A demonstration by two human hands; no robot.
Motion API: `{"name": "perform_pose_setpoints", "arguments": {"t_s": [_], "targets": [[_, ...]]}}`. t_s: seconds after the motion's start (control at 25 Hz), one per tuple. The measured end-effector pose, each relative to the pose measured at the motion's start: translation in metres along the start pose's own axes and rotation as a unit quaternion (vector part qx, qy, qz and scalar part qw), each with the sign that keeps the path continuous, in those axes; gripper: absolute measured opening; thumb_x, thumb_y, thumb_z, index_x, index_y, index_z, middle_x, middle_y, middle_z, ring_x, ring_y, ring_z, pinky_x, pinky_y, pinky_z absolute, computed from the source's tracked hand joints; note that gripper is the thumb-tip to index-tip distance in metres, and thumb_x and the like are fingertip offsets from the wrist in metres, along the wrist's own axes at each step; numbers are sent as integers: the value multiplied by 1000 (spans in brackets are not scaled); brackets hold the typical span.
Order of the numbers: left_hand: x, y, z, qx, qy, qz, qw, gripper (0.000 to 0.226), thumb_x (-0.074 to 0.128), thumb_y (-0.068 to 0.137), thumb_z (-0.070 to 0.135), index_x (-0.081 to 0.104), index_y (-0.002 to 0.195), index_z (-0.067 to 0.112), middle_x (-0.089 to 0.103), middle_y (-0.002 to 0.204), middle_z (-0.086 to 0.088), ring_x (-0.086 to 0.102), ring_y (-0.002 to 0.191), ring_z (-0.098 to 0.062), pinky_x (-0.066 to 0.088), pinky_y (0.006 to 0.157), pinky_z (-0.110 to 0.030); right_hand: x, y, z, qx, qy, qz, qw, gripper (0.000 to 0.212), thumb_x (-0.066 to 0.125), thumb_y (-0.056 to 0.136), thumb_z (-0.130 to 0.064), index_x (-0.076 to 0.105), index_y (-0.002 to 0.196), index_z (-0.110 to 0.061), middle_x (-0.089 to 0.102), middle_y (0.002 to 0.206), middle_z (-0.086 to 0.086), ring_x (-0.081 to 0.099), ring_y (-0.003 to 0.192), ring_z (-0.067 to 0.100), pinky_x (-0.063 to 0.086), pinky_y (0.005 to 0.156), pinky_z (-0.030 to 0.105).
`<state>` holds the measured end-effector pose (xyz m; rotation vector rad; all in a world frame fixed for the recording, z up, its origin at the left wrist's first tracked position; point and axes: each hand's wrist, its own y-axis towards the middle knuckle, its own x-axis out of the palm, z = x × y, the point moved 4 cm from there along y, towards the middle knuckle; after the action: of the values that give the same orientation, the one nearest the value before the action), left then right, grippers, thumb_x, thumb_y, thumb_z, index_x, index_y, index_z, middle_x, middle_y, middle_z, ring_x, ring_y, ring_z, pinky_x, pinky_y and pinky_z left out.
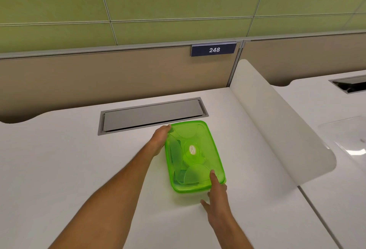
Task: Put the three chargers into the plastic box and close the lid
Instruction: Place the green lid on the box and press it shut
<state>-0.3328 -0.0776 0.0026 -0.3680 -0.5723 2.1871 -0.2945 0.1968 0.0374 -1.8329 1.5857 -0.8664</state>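
Note:
A translucent green plastic box [214, 150] lies on the white desk with its green lid [198, 132] resting on top. Pale blurred shapes show through the lid; I cannot tell them apart as chargers. My left hand [160, 140] rests against the box's far left edge, fingers touching the lid's corner. My right hand [215, 195] is at the near right corner, one finger pressing on the lid, the other fingers spread beside the box. A small round sticker [192, 149] sits in the lid's middle.
A grey cable hatch [152, 115] is set into the desk just behind the box. A white curved divider [277, 126] stands to the right. A beige partition with a "248" sign [213, 49] closes the back. Another desk lies beyond the divider.

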Motion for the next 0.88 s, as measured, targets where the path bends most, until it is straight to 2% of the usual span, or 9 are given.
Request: {"name": "perform_pose_setpoints", "arguments": {"t_s": [0.16, 0.32, 0.44, 0.6, 0.72, 0.76, 0.88], "targets": [[-5, -8, 1, -3, 10, -9, 1000, 37, 42, 92, 38, 57, 118, 17, 57, 130, -10, 50, 122, -30, 37, 107, -51, 10, -4, -5, 2, 32, 25, 999, 60, 54, 94, -41, 28, 143, -17, 39, 143, 7, 41, 127, 27, 38, 107, 53], [-20, -32, 5, 1, 14, -5, 1000, 15, 46, 94, 30, 59, 94, 22, 60, 121, -8, 55, 110, -27, 44, 96, -41, 8, 4, -11, 0, 33, 36, 999, 55, 54, 93, -40, 34, 139, -17, 46, 123, 5, 44, 105, 23, 43, 99, 51], [-41, -52, 1, -2, 30, -10, 1000, 12, 48, 94, 25, 56, 88, 18, 61, 117, -10, 57, 100, -23, 47, 93, -39, 8, 9, -16, -10, -5, 9, 1000, 48, 51, 91, -48, 46, 131, -23, 55, 127, 5, 51, 107, 25, 45, 91, 48], [-71, -78, -11, -7, -10, 24, 1000, 14, 50, 94, 18, 51, 80, 17, 62, 105, -8, 58, 90, -20, 48, 87, -37, 18, 6, -33, -40, -57, -31, 997, 32, 46, 94, -48, 55, 116, -26, 63, 116, 6, 59, 92, 22, 48, 81, 42], [-91, -94, -21, -9, -44, 55, 997, 15, 51, 93, 15, 50, 79, 16, 60, 98, -9, 59, 84, -20, 49, 90, -41, 36, 5, -46, -63, -115, -62, 989, 41, 45, 91, -54, 57, 117, -25, 64, 110, 5, 61, 86, 19, 52, 71, 36], [-98, -100, -25, -10, -55, 68, 996, 13, 52, 93, 16, 51, 80, 15, 60, 98, -10, 60, 84, -21, 50, 91, -42, 44, 7, -49, -66, -136, -71, 986, 48, 47, 86, -61, 57, 117, -26, 64, 110, 4, 62, 90, 22, 54, 74, 38], [-115, -115, -39, -14, -101, 114, 988, 13, 51, 93, 22, 54, 83, 14, 61, 103, -12, 61, 88, -25, 53, 86, -42, 63, 47, -52, -92, -205, -57, 973, 93, 48, 53, -89, 57, 122, -28, 65, 117, 4, 62, 105, 30, 51, 92, 50]]}}
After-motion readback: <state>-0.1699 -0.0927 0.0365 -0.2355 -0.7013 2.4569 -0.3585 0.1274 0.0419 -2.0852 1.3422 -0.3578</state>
